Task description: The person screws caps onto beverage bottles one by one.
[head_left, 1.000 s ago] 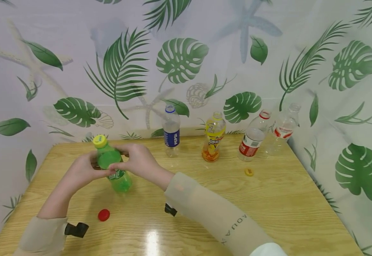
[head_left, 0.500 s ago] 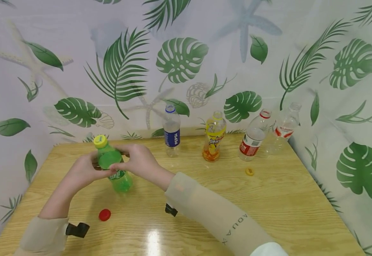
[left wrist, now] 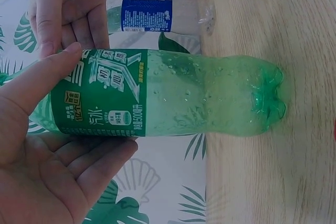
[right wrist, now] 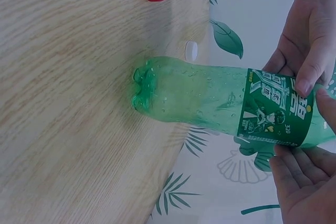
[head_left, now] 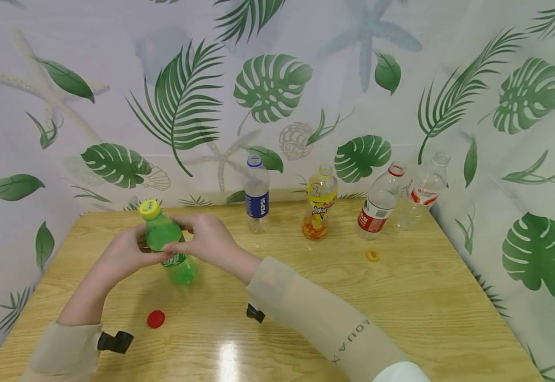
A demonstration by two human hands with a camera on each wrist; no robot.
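Observation:
Both hands hold a green plastic soda bottle [head_left: 182,270] with a yellow cap [head_left: 149,209] at the left of the table. My left hand [head_left: 122,254] grips its upper part from the left, thumb in front. From the other side my right hand [head_left: 206,239] grips it too, its thumb meeting the left thumb on the front. In the left wrist view, the thumb lies across the green label [left wrist: 105,93], and the bottle's base [left wrist: 270,95] is down at the wood. Water drops cling inside the bottle wall in the right wrist view.
Along the back stand uncapped bottles: one with a blue label [head_left: 257,204], one with a yellow label [head_left: 320,204], a red-labelled one [head_left: 378,209] and a clear one [head_left: 423,196]. Loose caps lie about: red [head_left: 155,319], orange-yellow [head_left: 372,255], white [right wrist: 191,51].

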